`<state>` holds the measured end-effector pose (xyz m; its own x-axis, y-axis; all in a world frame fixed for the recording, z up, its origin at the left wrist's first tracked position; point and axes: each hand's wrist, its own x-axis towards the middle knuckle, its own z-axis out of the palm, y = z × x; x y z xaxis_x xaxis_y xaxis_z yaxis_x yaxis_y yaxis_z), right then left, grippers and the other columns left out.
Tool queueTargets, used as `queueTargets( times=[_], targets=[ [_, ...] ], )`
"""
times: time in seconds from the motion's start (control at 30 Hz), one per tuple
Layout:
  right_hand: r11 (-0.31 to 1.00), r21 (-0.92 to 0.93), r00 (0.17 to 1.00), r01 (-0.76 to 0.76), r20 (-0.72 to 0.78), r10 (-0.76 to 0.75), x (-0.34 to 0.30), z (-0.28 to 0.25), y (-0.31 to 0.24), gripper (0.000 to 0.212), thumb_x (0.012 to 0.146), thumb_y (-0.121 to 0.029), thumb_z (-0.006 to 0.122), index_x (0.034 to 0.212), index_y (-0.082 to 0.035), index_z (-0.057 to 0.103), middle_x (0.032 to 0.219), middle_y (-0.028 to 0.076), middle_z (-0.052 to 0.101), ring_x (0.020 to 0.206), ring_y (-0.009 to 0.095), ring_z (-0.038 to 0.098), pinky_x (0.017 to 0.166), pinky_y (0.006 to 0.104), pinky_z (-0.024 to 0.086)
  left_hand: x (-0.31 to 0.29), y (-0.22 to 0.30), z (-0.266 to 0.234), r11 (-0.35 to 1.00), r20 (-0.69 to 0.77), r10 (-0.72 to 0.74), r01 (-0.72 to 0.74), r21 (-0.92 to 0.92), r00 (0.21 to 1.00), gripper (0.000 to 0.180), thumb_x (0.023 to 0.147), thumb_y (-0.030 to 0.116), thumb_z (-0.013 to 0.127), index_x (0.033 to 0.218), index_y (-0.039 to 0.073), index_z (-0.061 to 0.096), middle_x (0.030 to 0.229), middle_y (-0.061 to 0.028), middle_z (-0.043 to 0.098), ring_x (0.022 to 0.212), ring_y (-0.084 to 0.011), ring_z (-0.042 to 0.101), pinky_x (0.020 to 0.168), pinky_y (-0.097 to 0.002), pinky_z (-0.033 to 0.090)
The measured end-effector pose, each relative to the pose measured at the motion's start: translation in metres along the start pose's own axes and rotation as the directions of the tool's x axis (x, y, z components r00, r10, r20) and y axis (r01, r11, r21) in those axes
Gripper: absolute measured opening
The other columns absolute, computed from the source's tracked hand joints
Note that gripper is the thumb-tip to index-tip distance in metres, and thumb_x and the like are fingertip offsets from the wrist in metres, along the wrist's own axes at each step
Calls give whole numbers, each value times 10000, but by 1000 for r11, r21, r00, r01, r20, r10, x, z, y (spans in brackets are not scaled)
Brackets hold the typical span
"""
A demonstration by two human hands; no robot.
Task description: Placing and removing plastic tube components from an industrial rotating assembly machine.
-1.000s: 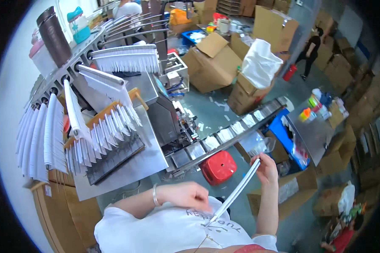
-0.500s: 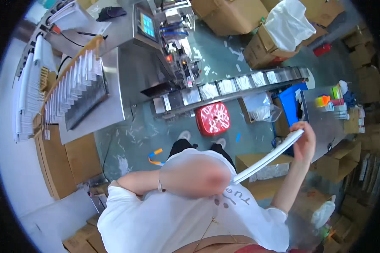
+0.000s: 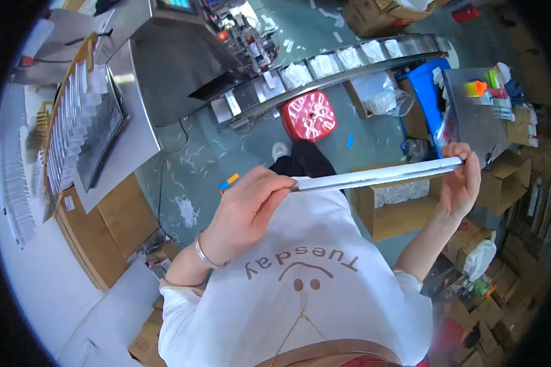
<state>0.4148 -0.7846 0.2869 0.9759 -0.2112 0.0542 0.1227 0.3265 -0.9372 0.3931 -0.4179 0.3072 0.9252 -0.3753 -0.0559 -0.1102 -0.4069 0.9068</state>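
A long, narrow white strip point(image 3: 373, 175) with a dark line along its edge is stretched nearly level in front of my chest. I cannot make out its exact kind. My left hand point(image 3: 248, 205), with a bracelet at the wrist, pinches its left end between thumb and fingers. At the other end, my right hand point(image 3: 461, 183) grips it, the fingers closed around the tip. Below the strip's right half sits an open cardboard box point(image 3: 404, 217) with clear plastic-wrapped stuff inside.
Ahead runs a metal conveyor point(image 3: 254, 107) with white items in its compartments, joined to a machine point(image 3: 245, 37). A red stool point(image 3: 309, 116) stands before it. At left, a metal table point(image 3: 138, 110) carries a rack of hanging clear sleeves point(image 3: 73, 128). A blue bin point(image 3: 425, 92) and steel table point(image 3: 477, 116) stand right.
The strip has swung from a slant to nearly level. My left hand, blurred before, now shows clearly at its left end. My right hand has moved slightly right, and the view has shifted.
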Motion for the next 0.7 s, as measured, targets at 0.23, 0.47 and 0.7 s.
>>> queueTargets(
  times=[0.23,0.47,0.7],
  targets=[
    [998,4,989,-62,-137,62,-43,3,16,218,947,-153,486,877,34,574,931,139,565,873,228,502,828,371,385,-11,-32,-4,974,88,-100,116,-194,991,148,871,-18,543,1017,10,548,855,-111,543,730,-239,561,643,-308,448],
    [999,-14,991,-36,-131,34,-63,12,1,223,966,-186,452,916,12,543,970,112,517,945,229,470,916,402,369,4,-44,-27,990,144,27,-7,-140,989,188,885,-34,529,1069,2,530,900,-108,561,760,-162,608,669,-271,491],
    [990,-140,975,3,-219,-34,-59,24,-4,206,965,-173,442,899,2,529,974,120,511,952,238,470,937,425,362,22,-49,-32,986,152,0,26,-168,988,179,886,-33,527,1060,7,542,872,-104,564,754,-164,610,671,-270,493]
  ],
)
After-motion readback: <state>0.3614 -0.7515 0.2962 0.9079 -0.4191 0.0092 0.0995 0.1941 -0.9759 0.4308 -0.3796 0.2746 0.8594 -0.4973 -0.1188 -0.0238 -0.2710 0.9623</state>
